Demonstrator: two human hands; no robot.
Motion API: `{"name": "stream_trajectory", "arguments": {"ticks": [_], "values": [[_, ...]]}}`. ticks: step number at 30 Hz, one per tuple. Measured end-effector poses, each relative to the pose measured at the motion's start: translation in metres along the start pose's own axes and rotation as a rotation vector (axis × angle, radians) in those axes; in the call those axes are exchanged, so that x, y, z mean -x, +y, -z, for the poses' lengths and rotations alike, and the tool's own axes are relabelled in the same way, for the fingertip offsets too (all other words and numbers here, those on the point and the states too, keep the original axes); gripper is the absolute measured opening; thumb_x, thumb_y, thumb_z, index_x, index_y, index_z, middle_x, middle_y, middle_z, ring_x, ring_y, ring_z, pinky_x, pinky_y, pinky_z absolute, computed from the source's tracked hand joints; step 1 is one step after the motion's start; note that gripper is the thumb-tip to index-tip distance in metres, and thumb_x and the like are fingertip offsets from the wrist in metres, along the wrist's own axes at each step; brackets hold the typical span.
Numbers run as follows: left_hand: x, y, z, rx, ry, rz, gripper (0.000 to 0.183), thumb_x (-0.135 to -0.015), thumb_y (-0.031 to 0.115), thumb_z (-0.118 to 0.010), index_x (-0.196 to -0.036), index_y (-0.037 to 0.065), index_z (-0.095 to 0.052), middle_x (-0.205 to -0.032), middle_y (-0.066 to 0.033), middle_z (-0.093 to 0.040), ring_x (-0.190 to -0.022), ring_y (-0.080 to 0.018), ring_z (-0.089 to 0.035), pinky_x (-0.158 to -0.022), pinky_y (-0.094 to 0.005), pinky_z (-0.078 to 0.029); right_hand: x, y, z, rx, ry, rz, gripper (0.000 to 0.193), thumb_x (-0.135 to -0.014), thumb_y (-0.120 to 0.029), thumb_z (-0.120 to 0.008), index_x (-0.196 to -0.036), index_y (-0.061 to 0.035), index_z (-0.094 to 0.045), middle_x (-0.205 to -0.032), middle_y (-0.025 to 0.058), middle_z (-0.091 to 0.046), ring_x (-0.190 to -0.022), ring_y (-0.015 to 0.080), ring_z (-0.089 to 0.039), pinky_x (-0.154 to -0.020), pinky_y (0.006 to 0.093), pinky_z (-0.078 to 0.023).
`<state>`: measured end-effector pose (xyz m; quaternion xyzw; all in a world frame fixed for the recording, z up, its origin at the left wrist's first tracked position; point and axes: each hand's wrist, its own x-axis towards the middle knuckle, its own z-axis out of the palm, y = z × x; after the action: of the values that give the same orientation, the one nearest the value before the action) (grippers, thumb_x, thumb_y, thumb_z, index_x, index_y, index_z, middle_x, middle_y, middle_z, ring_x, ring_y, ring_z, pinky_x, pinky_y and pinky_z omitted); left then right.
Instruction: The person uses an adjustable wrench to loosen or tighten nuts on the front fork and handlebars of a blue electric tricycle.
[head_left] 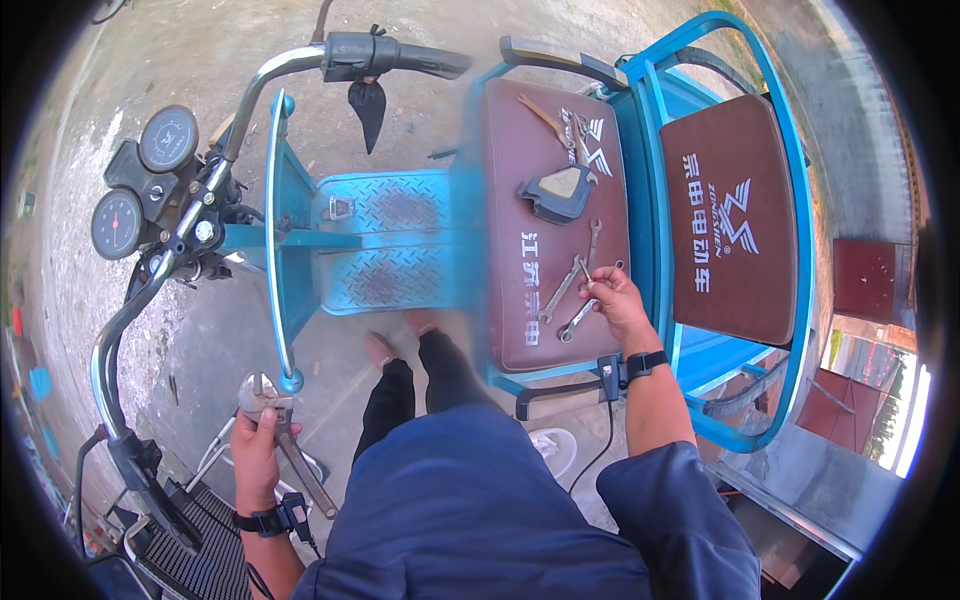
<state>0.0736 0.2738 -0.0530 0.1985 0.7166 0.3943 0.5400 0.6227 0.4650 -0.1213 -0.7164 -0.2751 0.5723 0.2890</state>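
My left hand, at the lower left beside the handlebar, is closed round an adjustable wrench. Its handle slants down toward my trousers. A round pale metallic shape shows at the wrench's jaws; I cannot make out whether it is a separate piece. Over the brown seat, my right hand pinches a small, thin metal piece whose kind is unclear. Under and around those fingers lie several spanners, including one slanting spanner and another by the dark grey block. A rusty spanner rests at the seat's far end.
The seat belongs to a blue three-wheeler with a treadplate footboard, a chrome handlebar and round gauges at left. A brown backrest inside a blue tube frame stands at right. A white bucket sits below the armrest.
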Motion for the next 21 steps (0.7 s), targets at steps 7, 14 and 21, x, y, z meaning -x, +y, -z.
{"name": "stream_trajectory", "arguments": {"ticks": [7, 14, 21], "values": [[0.001, 0.015, -0.031, -0.029, -0.023, 0.010, 0.031, -0.101, 0.024, -0.056, -0.123, 0.002, -0.054, -0.103, -0.0084, -0.068, -0.075, -0.0193, -0.068, -0.069, -0.0323, -0.058, -0.037, 0.021, 0.010, 0.176, 0.036, 0.035, 0.013, -0.091, -0.007, -0.063, -0.103, -0.0085, -0.057, -0.100, 0.0052, -0.071, -0.080, 0.0105, -0.066, -0.060, 0.0233, -0.046], [0.003, 0.038, -0.035, 0.061, -0.060, 0.067, 0.036, -0.100, 0.026, -0.056, -0.123, -0.001, -0.054, -0.107, -0.0101, -0.067, -0.083, -0.0192, -0.068, -0.074, -0.0332, -0.059, -0.070, 0.036, -0.019, 0.934, 0.237, 0.435, 0.022, -0.083, -0.013, -0.072, -0.102, -0.0035, -0.065, -0.094, 0.0166, -0.070, -0.089, 0.0333, -0.068, -0.080, 0.0397, -0.053], [0.009, 0.057, -0.012, 0.239, 0.028, 0.072, 0.034, -0.101, 0.019, -0.055, -0.128, -0.002, -0.052, -0.112, -0.0093, -0.063, -0.091, -0.0171, -0.066, -0.078, -0.0320, -0.059, -0.043, -0.018, -0.061, 1.106, 0.181, 0.531, 0.020, -0.082, -0.014, -0.072, -0.096, -0.0016, -0.065, -0.090, 0.0169, -0.067, -0.083, 0.0312, -0.067, -0.076, 0.0393, -0.053]]}}
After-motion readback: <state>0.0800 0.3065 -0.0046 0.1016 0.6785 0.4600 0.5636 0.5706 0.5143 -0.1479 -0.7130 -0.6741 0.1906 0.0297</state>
